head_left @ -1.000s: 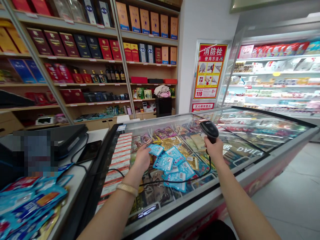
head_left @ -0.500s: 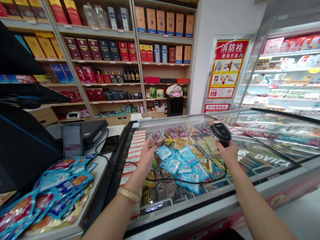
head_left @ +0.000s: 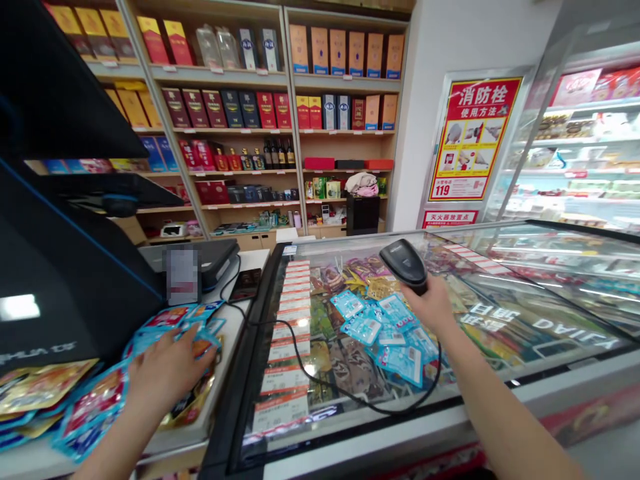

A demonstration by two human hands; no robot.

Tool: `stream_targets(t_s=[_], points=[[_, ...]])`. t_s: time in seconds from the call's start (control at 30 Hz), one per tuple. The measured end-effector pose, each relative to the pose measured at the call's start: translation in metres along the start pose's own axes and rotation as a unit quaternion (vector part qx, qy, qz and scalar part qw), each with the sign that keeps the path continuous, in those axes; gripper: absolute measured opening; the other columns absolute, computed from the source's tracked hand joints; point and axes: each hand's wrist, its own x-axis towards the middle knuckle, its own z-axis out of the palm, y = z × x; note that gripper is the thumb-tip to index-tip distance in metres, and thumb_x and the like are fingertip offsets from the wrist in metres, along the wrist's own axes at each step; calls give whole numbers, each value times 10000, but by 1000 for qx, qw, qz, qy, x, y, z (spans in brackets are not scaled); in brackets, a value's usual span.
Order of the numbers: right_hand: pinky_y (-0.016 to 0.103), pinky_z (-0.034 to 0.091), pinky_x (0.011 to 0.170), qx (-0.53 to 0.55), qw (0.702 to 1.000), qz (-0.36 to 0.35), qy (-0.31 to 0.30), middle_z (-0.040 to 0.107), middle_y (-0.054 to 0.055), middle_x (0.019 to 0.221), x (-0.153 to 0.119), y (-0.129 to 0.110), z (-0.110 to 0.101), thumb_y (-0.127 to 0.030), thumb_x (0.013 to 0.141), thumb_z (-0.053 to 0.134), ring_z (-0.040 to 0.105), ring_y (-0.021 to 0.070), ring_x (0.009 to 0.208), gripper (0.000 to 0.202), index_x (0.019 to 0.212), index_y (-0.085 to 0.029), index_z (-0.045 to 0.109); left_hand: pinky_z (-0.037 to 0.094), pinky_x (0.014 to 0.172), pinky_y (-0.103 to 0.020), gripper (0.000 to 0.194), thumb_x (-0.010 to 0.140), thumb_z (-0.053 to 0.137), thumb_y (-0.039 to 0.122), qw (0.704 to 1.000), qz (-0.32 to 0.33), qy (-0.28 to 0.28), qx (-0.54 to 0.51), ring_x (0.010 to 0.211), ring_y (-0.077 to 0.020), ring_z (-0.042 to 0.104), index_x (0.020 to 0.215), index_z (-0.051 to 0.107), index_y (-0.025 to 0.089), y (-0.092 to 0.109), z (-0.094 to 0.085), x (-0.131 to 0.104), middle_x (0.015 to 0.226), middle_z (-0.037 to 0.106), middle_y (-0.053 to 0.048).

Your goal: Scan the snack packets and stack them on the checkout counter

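My left hand (head_left: 167,363) lies over a heap of blue, red and gold snack packets (head_left: 97,400) on the white counter at the left, its fingers spread. My right hand (head_left: 433,300) is wrapped round the handle of a black barcode scanner (head_left: 404,261), held above the glass top of the freezer. Just below and left of the scanner, several light-blue packets (head_left: 390,337) lie in a loose pile on the glass. The scanner's black cable (head_left: 345,395) loops over the glass round the pile and runs to the counter.
A dark checkout machine (head_left: 65,267) stands at the left. Behind the packets are a black box-like device (head_left: 220,257) and a phone (head_left: 247,285). Price labels (head_left: 287,347) line the freezer's (head_left: 350,460) left side. Shelves with boxes (head_left: 230,133) stand behind.
My left hand has moved from beside the light-blue pile to the packets on the left counter. My right hand has brought the scanner left, closer over the pile. The view has turned slightly left.
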Motion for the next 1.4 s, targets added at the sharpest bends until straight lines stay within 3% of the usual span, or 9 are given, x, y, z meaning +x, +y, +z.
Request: stream_targets(t_s=[0.13, 0.37, 0.53, 0.63, 0.8, 0.97, 1.1, 1.3, 1.4], points=[[289, 444, 604, 10, 997, -52, -54, 688, 56, 716, -7, -27, 26, -439, 715, 567, 595, 213, 648, 288, 835, -191, 653, 315, 1022, -552, 264, 462, 800, 364, 996, 65, -34, 59, 1089, -441, 548, 616, 623, 244, -22, -1, 1, 822, 660, -118], [268, 413, 593, 18, 985, -129, -116, 657, 38, 697, -23, -39, 48, -309, 699, 542, 576, 193, 615, 209, 848, -197, 636, 281, 1102, -447, 238, 431, 798, 176, 996, 30, -18, -79, 1108, -373, 525, 563, 626, 274, -25, -5, 3, 737, 646, -23], [273, 415, 595, 13, 982, -141, -123, 657, 38, 697, -33, -29, 49, -295, 695, 539, 584, 199, 627, 182, 832, -206, 619, 262, 1133, -464, 188, 524, 798, 219, 994, 93, 39, -39, 1177, -380, 504, 644, 667, 281, -14, -11, -7, 901, 672, -16], [279, 422, 611, 13, 980, -146, -137, 674, 49, 737, -36, -27, 48, -288, 707, 533, 601, 206, 656, 194, 857, -203, 622, 374, 1073, -450, 82, 675, 721, 288, 988, 17, 73, -133, 1141, -327, 552, 750, 688, 286, 9, -8, -17, 899, 682, -1], [280, 422, 626, 9, 975, -146, -165, 681, 52, 767, -41, -27, 46, -269, 722, 539, 608, 202, 669, 193, 877, -199, 629, 570, 775, -448, 209, 872, 481, 300, 835, -235, -103, -486, 915, -261, 672, 910, 653, 187, 60, 23, -31, 897, 709, -68], [286, 443, 662, 6, 970, -167, -176, 704, 67, 842, -42, -21, 47, -251, 721, 570, 640, 218, 737, 246, 951, -194, 636, 592, 720, -396, 194, 814, 491, 190, 723, -295, -227, -582, 877, -246, 695, 924, 638, 129, 99, 74, -36, 945, 716, -125], [294, 463, 701, 3, 966, -183, -180, 719, 80, 907, -41, -17, 47, -245, 719, 583, 661, 230, 801, 319, 1029, -189, 635, 574, 704, -300, 172, 675, 557, 56, 772, -244, -219, -544, 773, -178, 688, 811, 628, 133, 112, 112, -35, 852, 716, -86], [288, 449, 674, -23, 957, -186, -219, 719, 75, 891, -39, -20, 40, -248, 727, 584, 655, 222, 772, 254, 968, -193, 642, 544, 641, -305, 310, 598, 718, 331, 923, -53, -143, -354, 660, -162, 631, 844, 637, 161, 83, 145, -30, 762, 690, -20], [281, 440, 671, -43, 951, -189, -240, 714, 69, 883, -38, -25, 35, -235, 712, 595, 651, 218, 778, 267, 971, -195, 642, 533, 646, -306, 379, 608, 698, 427, 945, -3, -149, -293, 669, -169, 620, 880, 659, 165, 69, 146, -29, 805, 711, -27]])
